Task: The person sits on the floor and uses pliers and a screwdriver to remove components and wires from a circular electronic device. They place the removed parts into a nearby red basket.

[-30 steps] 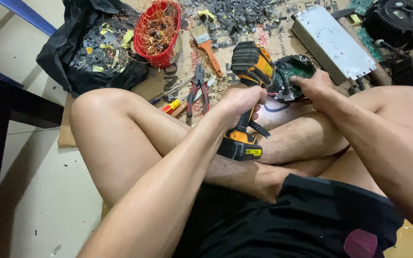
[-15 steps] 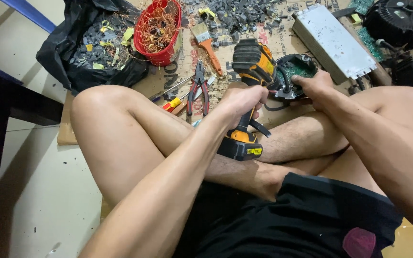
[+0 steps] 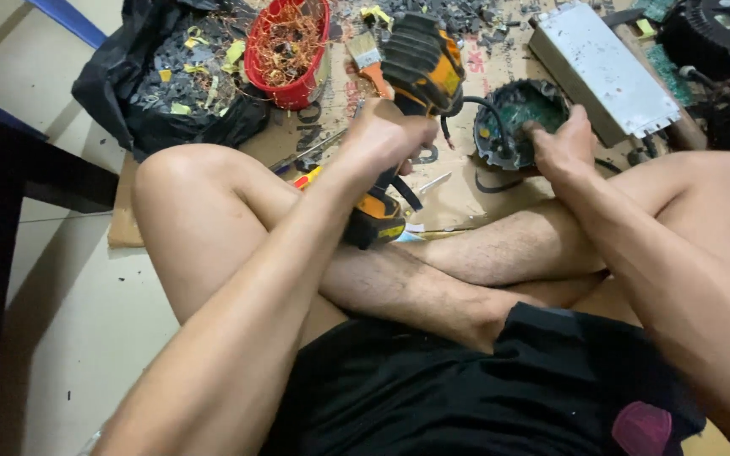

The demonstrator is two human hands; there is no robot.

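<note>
Gripped tight in the left hand, the drill hangs above the cardboard; right hand pinches the round housing's rim, just beside a grey metal box

This looks like a makeshift scrap-dismantling workshop set up on a tiled floor. Flattened cardboard serves as the work surface, strewn with small debris. A red basket brims with copper wire, a black bag holds broken parts, and a metal box and circuit boards lie around.
</note>
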